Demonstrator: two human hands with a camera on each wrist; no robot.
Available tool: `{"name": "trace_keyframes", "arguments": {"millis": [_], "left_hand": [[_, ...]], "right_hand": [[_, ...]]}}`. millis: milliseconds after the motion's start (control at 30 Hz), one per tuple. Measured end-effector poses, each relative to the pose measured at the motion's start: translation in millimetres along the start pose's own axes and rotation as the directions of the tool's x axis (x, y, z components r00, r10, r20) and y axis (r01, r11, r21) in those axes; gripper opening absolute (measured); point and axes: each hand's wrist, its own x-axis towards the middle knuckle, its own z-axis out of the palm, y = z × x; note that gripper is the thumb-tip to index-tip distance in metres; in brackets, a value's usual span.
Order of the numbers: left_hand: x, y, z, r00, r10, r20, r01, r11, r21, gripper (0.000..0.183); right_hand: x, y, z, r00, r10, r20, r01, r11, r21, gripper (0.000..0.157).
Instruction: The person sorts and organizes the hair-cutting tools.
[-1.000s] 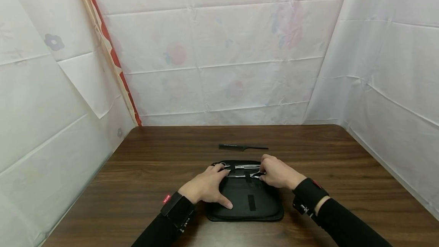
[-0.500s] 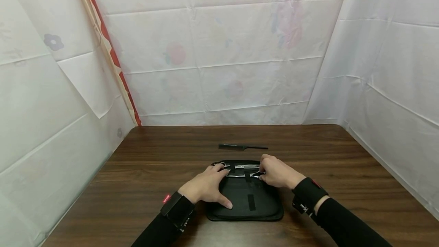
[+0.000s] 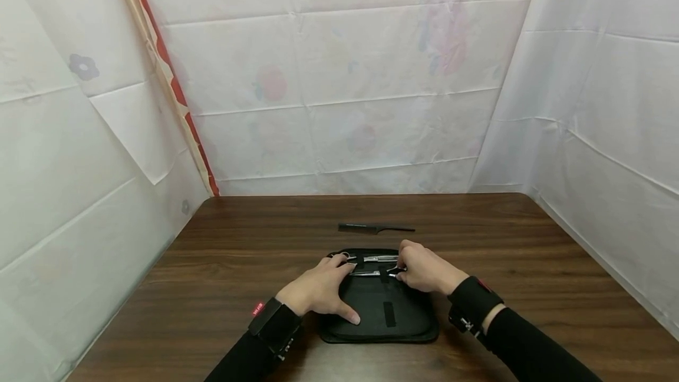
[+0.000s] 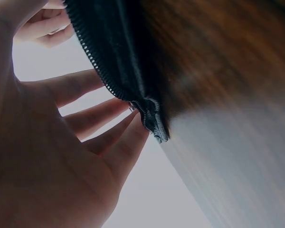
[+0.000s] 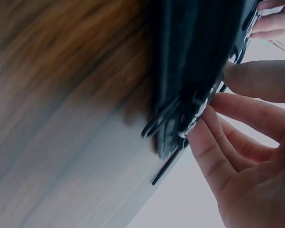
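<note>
A black zip case (image 3: 392, 323) lies open on the wooden table, with two silver scissors strapped across its far half. My left hand (image 3: 320, 287) rests flat on the case's left side, fingers spread and tips near the scissor handles. My right hand (image 3: 421, 270) is curled at the right end of the nearer scissors (image 3: 371, 273) and pinches it. The farther scissors (image 3: 379, 258) lie just beyond. In the right wrist view, my fingertips (image 5: 206, 123) touch the metal at the case (image 5: 194, 57) edge. In the left wrist view, straight fingers (image 4: 95, 118) lie by the zipper edge (image 4: 114, 71).
A thin black tail comb (image 3: 373, 228) lies on the table (image 3: 530, 264) just beyond the case. White sheets hang close around the table on the left, back and right.
My right hand has slid slightly left along the nearer scissors. The left hand and the case have stayed where they were.
</note>
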Motion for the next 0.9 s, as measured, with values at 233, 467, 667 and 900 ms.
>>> {"name": "trace_keyframes", "arguments": {"millis": [233, 467, 667, 900], "left_hand": [[0.1, 1.7, 0.0, 1.000, -0.002, -0.005, 0.002, 1.000, 0.005, 0.104], [-0.1, 0.3, 0.3, 1.000, -0.007, -0.007, 0.007, 1.000, 0.003, 0.104], [0.3, 0.2, 0.1, 1.000, -0.006, -0.005, 0.006, 1.000, 0.003, 0.104], [0.9, -0.8, 0.4, 1.000, -0.005, -0.004, 0.005, 1.000, -0.002, 0.105]], "right_hand": [[0.6, -3.2, 3.0, 1.000, 0.015, -0.008, -0.015, 1.000, 0.002, 0.005], [1.9, -6.9, 3.5, 1.000, 0.029, -0.012, -0.029, 1.000, 0.009, 0.005], [2.6, -9.2, 4.4, 0.999, 0.036, -0.014, -0.035, 0.999, 0.019, 0.004], [4.4, -10.3, 4.9, 0.999, 0.047, -0.022, -0.046, 0.999, 0.023, 0.004]]}}
